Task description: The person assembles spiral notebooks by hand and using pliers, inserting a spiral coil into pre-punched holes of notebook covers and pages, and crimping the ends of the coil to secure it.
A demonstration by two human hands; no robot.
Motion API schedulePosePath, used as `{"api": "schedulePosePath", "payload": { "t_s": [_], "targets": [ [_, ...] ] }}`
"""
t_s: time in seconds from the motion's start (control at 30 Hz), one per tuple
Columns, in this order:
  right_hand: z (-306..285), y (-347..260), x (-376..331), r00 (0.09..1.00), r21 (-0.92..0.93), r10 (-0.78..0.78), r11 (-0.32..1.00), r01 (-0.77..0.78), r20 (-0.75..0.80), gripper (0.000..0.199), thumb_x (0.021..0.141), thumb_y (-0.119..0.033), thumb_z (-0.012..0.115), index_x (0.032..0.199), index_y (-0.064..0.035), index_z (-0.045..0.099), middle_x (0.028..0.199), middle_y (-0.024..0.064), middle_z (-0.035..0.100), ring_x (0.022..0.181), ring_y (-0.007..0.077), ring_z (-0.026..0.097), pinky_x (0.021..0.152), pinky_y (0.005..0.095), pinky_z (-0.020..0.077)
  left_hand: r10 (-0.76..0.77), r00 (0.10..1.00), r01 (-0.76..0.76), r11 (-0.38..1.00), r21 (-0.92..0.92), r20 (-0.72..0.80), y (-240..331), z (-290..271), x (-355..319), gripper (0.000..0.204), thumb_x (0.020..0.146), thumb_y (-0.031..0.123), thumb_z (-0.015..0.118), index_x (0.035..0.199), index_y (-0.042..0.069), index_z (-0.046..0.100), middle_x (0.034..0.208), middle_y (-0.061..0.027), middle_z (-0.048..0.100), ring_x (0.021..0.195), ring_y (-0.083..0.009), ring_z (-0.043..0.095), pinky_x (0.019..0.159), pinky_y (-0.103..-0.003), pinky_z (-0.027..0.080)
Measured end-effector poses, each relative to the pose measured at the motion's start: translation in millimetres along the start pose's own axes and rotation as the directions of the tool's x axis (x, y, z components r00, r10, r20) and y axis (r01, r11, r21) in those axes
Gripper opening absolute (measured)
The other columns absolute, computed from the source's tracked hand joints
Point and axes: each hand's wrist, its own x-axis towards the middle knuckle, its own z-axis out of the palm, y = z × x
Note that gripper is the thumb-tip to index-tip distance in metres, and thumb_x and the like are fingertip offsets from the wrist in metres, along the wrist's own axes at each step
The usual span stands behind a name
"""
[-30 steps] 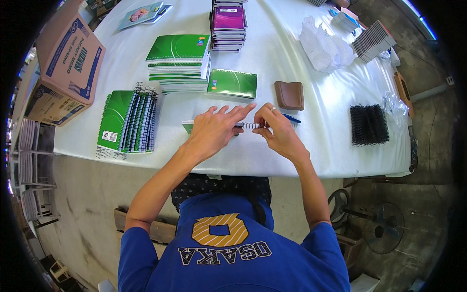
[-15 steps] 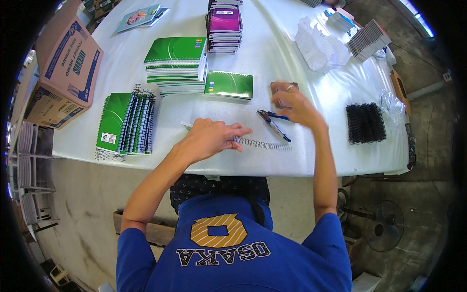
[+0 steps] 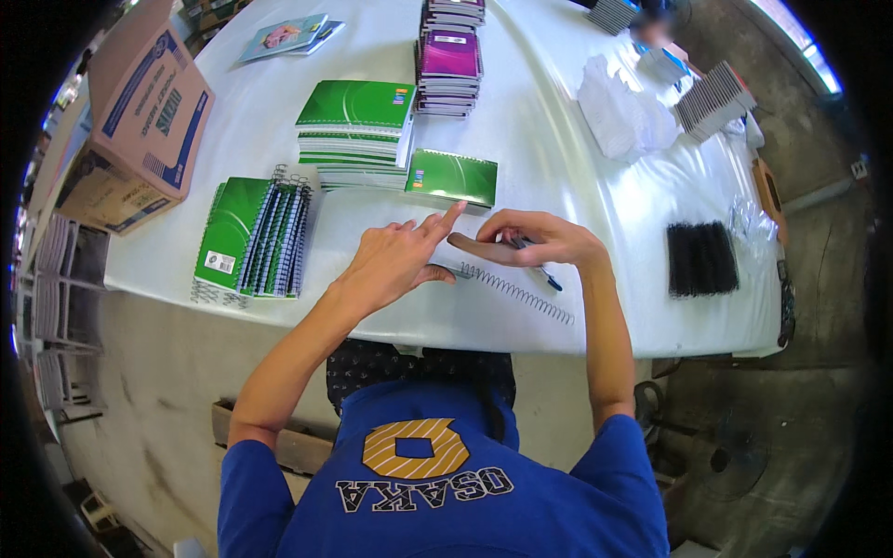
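My left hand (image 3: pixel 395 256) lies over a thin pad (image 3: pixel 453 267), its fingers stretched and thumb apart; most of the pad is hidden beneath it. A wire spiral coil (image 3: pixel 521 293) runs from the pad's right end out over the table. My right hand (image 3: pixel 549 240) grips a flat brown piece (image 3: pixel 486 249) just above the coil's start. Beneath that hand lie blue-handled pliers (image 3: pixel 549 276), partly covered. Beyond my fingertips rests a green spiral notebook (image 3: pixel 453 177).
A tall stack of green notebooks (image 3: pixel 353 107) and purple notebooks (image 3: pixel 449 54) stand behind. Coiled green notebooks (image 3: pixel 233 223) lie left, by a cardboard box (image 3: pixel 153 121). Black coils (image 3: pixel 702 260), white crumpled wrapping (image 3: pixel 623 116) and more notebooks (image 3: pixel 714 100) sit right.
My right hand has brought the brown piece from beyond the pliers, toward me and left, to the coil. The left hand has shifted slightly right, its fingers now reaching farther forward.
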Motion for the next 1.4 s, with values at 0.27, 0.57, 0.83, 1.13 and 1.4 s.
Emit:
{"api": "schedulePosePath", "payload": {
  "t_s": [0.27,0.57,0.83,1.13,1.4],
  "targets": [
    [1.1,2.5,5.7,0.940,0.273,-0.340,0.901,0.337,-0.036,0.058,0.086,-0.045,0.069,0.128,-0.0055,0.058,0.116,0.0082,0.064,0.103,0.0171,0.058,0.090,0.0324,0.0447,-0.028,1.000,0.028,0.999,-0.031,-0.010,-6.1,-6.8,13.7,0.104,0.072,0.053,0.075,0.156,0.026,0.019,0.100,-0.0119,0.068,0.086,-0.0330,0.068,0.067,-0.043,0.053],
    [-10.4,-11.7,21.9,0.985,-0.228,0.143,0.960,-0.161,-0.094,0.080,0.077,-0.055,0.072,0.124,0.0078,0.056,0.126,0.0150,0.059,0.114,0.0215,0.056,0.097,0.0339,0.0420,-0.093,0.995,0.092,0.995,-0.050,-0.026,-12.5,-10.8,14.1,0.094,0.069,0.050,0.077,0.151,0.032,0.034,0.127,-0.0102,0.063,0.108,-0.0293,0.064,0.075,-0.041,0.054],
    [-16.2,0.0,20.3,0.993,-0.186,0.025,0.981,-0.047,-0.115,0.067,0.079,-0.053,0.070,0.125,-0.0045,0.062,0.120,0.0083,0.063,0.108,0.0197,0.056,0.097,0.0349,0.0414,-0.112,0.963,0.021,0.937,-0.349,-0.244,-20.9,0.6,11.9,0.108,0.064,0.031,0.087,0.154,0.031,0.026,0.147,-0.0112,0.048,0.121,-0.0308,0.059,0.087,-0.040,0.054],
    [-14.2,-6.8,27.6,0.996,-0.124,0.000,0.992,-0.011,-0.093,0.060,0.082,-0.048,0.069,0.124,-0.0051,0.062,0.116,0.0070,0.064,0.109,0.0176,0.057,0.096,0.0340,0.0414,-0.349,0.913,-0.020,0.477,-0.879,-0.210,-35.8,46.8,6.6,0.124,0.062,0.032,0.089,0.158,0.018,0.012,0.140,-0.0108,0.057,0.123,-0.0267,0.059,0.103,-0.039,0.044],
    [-6.6,-9.0,39.5,0.992,-0.022,-0.125,0.992,0.124,-0.029,0.056,0.084,-0.046,0.071,0.125,-0.0080,0.063,0.115,0.0072,0.064,0.106,0.0162,0.056,0.092,0.0324,0.0427,-0.330,0.928,-0.020,0.415,-0.909,-0.171,-42.6,49.7,4.0,0.122,0.064,0.042,0.084,0.158,0.017,0.011,0.137,-0.0125,0.059,0.127,-0.0232,0.056,0.104,-0.036,0.043]
  ]
}}
